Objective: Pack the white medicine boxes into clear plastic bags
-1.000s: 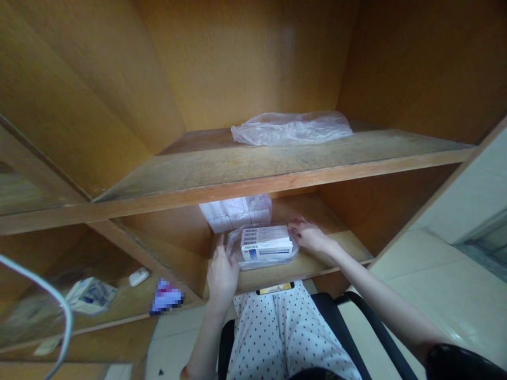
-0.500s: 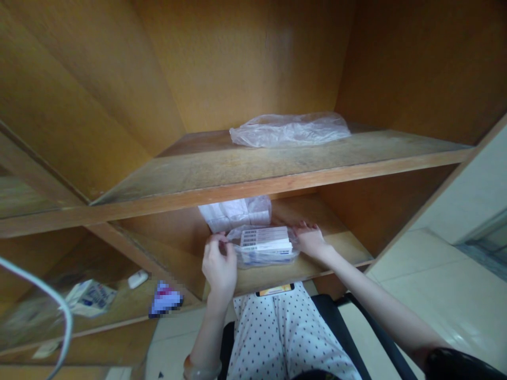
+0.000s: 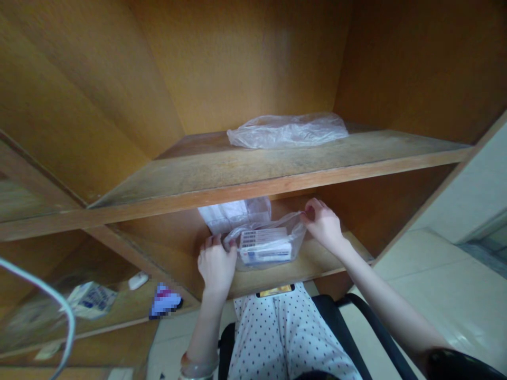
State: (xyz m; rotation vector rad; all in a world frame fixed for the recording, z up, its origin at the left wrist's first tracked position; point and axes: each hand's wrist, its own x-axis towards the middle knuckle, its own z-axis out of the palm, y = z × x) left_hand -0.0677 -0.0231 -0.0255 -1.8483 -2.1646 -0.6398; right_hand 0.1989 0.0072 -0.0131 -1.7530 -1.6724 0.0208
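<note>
A clear plastic bag (image 3: 298,240) lies on the lower shelf with several small white boxes (image 3: 264,246) inside, barcodes on their ends. With thumb and fingers pinched, my right hand (image 3: 324,224) holds the bag's upper right edge, pulling it up and stretching the film. At the bag's left side, my left hand (image 3: 216,266) is closed on its edge, its fingertips partly hidden behind the hand. Behind this bag is another clear bag (image 3: 237,214) holding white packages.
Above is a wooden shelf (image 3: 206,171) with a crumpled plastic bag (image 3: 289,132). In the left compartment are a white-and-blue package (image 3: 92,301) and a small white object (image 3: 138,281). A white cable (image 3: 59,298) crosses the lower left. A phone (image 3: 275,290) rests by my lap.
My right hand has risen and shifted slightly right, lifting the bag's right edge. My left hand has turned a little, with its back now facing up.
</note>
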